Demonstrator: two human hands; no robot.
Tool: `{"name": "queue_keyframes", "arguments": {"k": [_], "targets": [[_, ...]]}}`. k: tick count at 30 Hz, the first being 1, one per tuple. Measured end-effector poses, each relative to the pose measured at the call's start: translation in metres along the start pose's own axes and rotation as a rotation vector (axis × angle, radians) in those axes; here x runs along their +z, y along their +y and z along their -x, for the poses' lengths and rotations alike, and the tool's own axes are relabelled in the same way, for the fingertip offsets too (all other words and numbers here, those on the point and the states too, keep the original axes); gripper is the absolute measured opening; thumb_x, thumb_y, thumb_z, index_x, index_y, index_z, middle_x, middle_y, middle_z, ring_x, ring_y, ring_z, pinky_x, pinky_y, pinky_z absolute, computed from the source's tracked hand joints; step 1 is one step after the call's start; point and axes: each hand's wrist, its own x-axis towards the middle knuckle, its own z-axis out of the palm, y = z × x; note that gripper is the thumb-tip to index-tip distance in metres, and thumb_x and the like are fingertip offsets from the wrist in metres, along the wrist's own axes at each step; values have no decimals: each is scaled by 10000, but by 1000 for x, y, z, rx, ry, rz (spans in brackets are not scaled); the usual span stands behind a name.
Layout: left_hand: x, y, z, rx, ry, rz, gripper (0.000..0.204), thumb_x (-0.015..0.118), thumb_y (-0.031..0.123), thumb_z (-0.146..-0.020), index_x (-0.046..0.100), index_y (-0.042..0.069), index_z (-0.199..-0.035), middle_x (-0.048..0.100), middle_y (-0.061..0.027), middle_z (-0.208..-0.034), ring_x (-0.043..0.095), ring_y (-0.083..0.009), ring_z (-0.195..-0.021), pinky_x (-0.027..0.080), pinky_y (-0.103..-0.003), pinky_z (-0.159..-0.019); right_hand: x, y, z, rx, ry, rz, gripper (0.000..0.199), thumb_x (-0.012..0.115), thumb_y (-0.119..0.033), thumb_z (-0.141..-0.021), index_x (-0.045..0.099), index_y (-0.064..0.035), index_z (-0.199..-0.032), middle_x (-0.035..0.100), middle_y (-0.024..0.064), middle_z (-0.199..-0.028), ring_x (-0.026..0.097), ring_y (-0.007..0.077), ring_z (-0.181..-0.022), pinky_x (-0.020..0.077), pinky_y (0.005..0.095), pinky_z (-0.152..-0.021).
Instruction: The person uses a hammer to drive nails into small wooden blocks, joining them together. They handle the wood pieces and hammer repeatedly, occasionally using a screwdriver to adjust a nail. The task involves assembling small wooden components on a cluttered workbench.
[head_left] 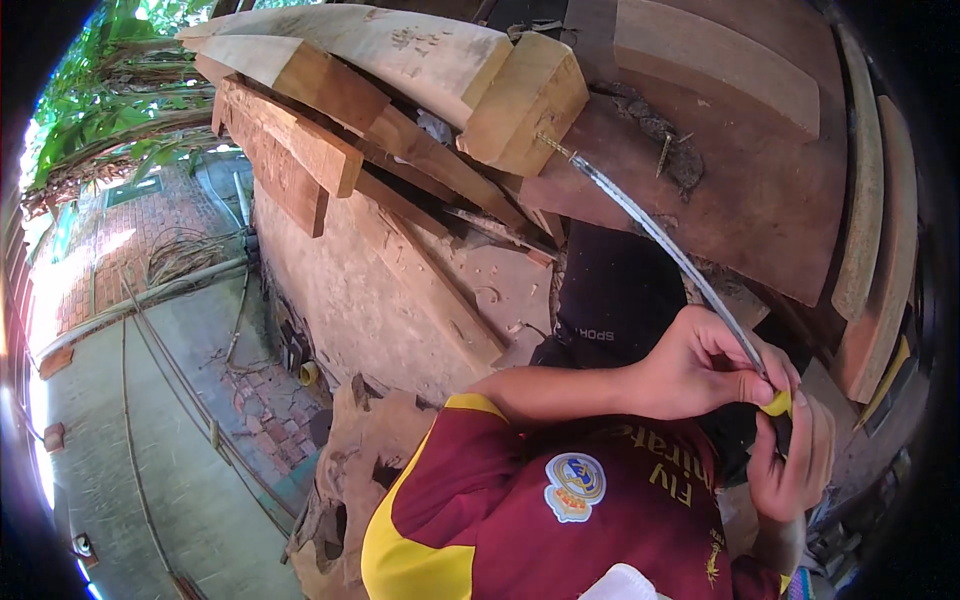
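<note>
A long-shafted screwdriver [672, 248] runs from my hands up to a squared wooden block [530, 100]. A brass-coloured screw [553, 145] sits at its tip, against the side of the block; how deep it goes I cannot tell. My left hand [715, 365] closes around the shaft just ahead of the yellow and black handle [777, 405]. Wrapped over that handle is my right hand [795, 455], which hides most of it. Another brass-coloured screw [664, 155] rests on the brown board [765, 215], beside a dark, crumbly patch [680, 150].
Curved timbers [400, 40] and cut beams [290, 140] are stacked at the upper left. Bent planks [880, 250] line the right side, and a curved plank [710, 65] lies across the top. A gnarled stump [345, 480] stands beside my left sleeve.
</note>
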Motion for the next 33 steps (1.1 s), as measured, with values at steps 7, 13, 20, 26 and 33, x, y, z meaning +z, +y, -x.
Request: {"name": "queue_keyframes", "arguments": {"k": [7,13,20,26,33], "targets": [[-2,-1,-1,-5,-52,40,87,702,-55,-864,711,-36,-948,728,-108,-943,669,-207,-1032,525,-323,-892,-4,-4,-3,8,-73,-1,360,631,-123,-943,562,156,-1161,642,265,-989,651,413,-814,541,454,-705],[-8,-2,0,-41,-117,95,163,727,-26,-852,700,-55,-1009,720,-166,-1028,655,-286,-1088,512,-400,-959,-14,2,-13,226,-155,-361,357,648,-193,-921,622,112,-1105,649,243,-871,640,378,-713,501,435,-632],[-4,3,2,-66,-109,130,103,685,-43,-884,696,-35,-986,709,-112,-1004,657,-223,-1055,515,-328,-899,-17,16,-24,771,-450,-1176,373,580,-300,-988,589,45,-844,567,67,-598,477,89,-454,326,240,-430],[-8,-5,11,46,-25,43,90,647,-88,-891,686,-56,-966,707,-95,-981,650,-239,-1077,510,-337,-926,5,5,-21,387,-92,-644,280,626,-225,-971,625,51,-1020,653,137,-806,598,207,-604,460,296,-520],[-1,0,5,10,-39,79,83,641,-96,-892,693,-60,-945,709,-107,-975,654,-227,-1074,513,-335,-935,3,-8,-6,-94,29,123,373,670,-152,-942,567,161,-1117,629,250,-983,653,375,-792,563,439,-672]]}}
